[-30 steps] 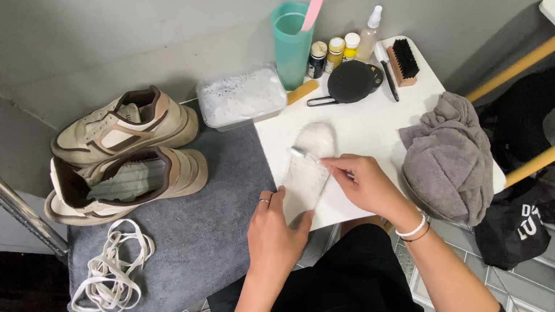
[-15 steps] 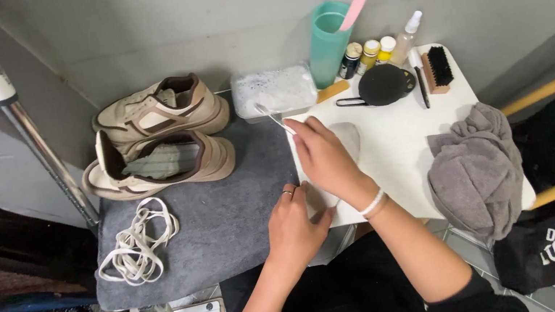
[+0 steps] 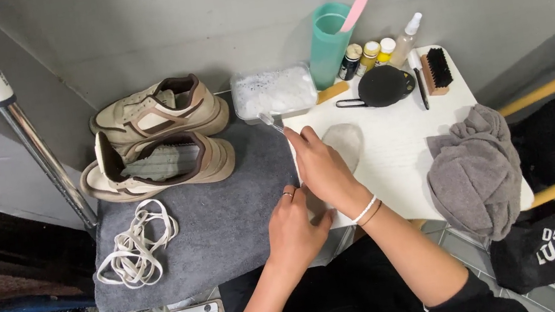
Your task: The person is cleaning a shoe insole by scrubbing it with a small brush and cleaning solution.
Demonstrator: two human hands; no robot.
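— Starting big: what covers the bench?
— A grey mat [image 3: 228, 215] on the left, a white board [image 3: 401, 152] on the right with a crumpled grey towel [image 3: 474, 170] on its corner.
— And on the mat?
— Two beige sneakers [image 3: 158, 141] near the wall, loose white laces [image 3: 133, 243] in front of them.
— The hands?
— Right hand [image 3: 323, 167] grips a small brush [image 3: 271, 122] whose head points at the clear tub [image 3: 274, 92]. Left hand [image 3: 292, 231] presses flat on a pale insole [image 3: 343, 145] lying on the board's left edge, grasping nothing.
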